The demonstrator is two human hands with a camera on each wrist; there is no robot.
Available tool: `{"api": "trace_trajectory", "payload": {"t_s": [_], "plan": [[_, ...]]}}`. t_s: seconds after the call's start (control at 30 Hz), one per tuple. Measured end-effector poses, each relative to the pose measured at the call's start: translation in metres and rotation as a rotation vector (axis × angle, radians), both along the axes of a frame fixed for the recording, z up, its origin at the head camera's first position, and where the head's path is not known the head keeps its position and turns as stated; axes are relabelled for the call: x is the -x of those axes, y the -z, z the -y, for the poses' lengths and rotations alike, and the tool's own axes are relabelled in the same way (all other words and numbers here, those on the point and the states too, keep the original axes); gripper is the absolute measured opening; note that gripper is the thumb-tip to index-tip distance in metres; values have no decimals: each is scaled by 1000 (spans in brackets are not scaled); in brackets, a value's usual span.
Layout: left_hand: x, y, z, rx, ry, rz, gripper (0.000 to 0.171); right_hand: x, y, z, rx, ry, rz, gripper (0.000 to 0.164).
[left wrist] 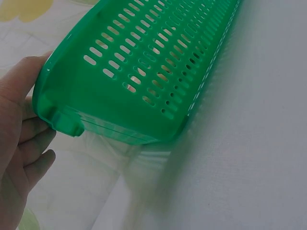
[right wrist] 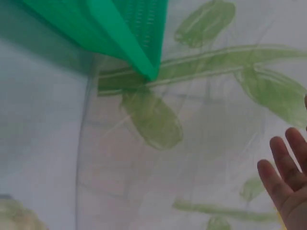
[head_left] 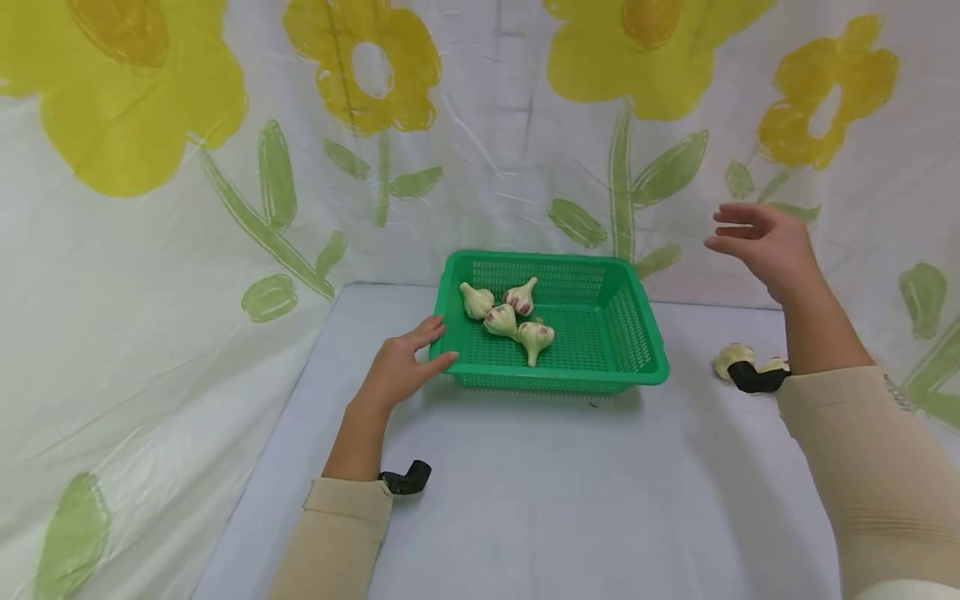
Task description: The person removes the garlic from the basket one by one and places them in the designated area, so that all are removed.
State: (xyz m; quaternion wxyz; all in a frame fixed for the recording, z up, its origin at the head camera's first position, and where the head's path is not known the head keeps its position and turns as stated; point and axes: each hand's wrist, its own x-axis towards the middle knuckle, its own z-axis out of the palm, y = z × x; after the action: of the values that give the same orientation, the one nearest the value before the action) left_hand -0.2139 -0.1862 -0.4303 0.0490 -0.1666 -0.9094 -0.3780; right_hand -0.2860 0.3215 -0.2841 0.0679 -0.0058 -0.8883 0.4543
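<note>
A green plastic basket [head_left: 555, 372] stands on the table near the back, with several garlic bulbs [head_left: 536, 337] in its left half. At its left end my left hand [head_left: 401, 362] holds the rim, with the thumb by the front corner. The left wrist view shows that hand [left wrist: 21, 134] at the rim [left wrist: 43, 91], fingers beneath the lip. My right hand [head_left: 768, 246] is raised to the right of the basket, fingers loosely bent and holding nothing. Part of the right hand [right wrist: 292, 191] shows at the edge of the right wrist view, its fingers apart.
More garlic [head_left: 731, 358] lies on the table right of the basket, partly hidden behind the right wrist's black strap piece [head_left: 757, 377]. A white flower-printed curtain [head_left: 480, 192] hangs right behind the table [head_left: 555, 500]. A small dark scrap [head_left: 593, 405] lies before the basket.
</note>
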Motion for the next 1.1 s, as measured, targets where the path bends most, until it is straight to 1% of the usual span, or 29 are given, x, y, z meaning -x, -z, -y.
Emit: {"api": "trace_trajectory", "payload": {"t_s": [0.07, 0.17, 0.33, 0.5, 0.63, 0.7, 0.8, 0.9, 1.0, 1.1], "plan": [[-1, 0, 0, -3, -2, 2, 65, 8, -1, 14, -54, -57, 3, 60], [-1, -1, 0, -3, -3, 2, 65, 18, 1, 32, -99, -140, 22, 61], [0, 1, -1, -4, 5, -1, 65, 36, 10, 56, -153, -253, 57, 64], [0, 2, -2, -4, 0, -13, 65, 51, 20, 78, -223, -384, 72, 58], [0, 2, -1, 3, -9, -19, 66, 60, 27, 99, -240, -476, 114, 54], [0, 2, -1, 6, -10, -19, 66, 64, 32, 109, -227, -511, 134, 53], [0, 3, 0, 16, -12, -21, 67, 66, 41, 121, -196, -538, 164, 52], [0, 3, 1, 17, -7, -23, 66, 67, 50, 129, -164, -546, 180, 50], [0, 3, 1, 11, -5, -22, 65, 70, 57, 134, -147, -546, 181, 49], [1, 3, 0, 9, -5, -18, 65, 74, 63, 136, -153, -543, 176, 49]]}}
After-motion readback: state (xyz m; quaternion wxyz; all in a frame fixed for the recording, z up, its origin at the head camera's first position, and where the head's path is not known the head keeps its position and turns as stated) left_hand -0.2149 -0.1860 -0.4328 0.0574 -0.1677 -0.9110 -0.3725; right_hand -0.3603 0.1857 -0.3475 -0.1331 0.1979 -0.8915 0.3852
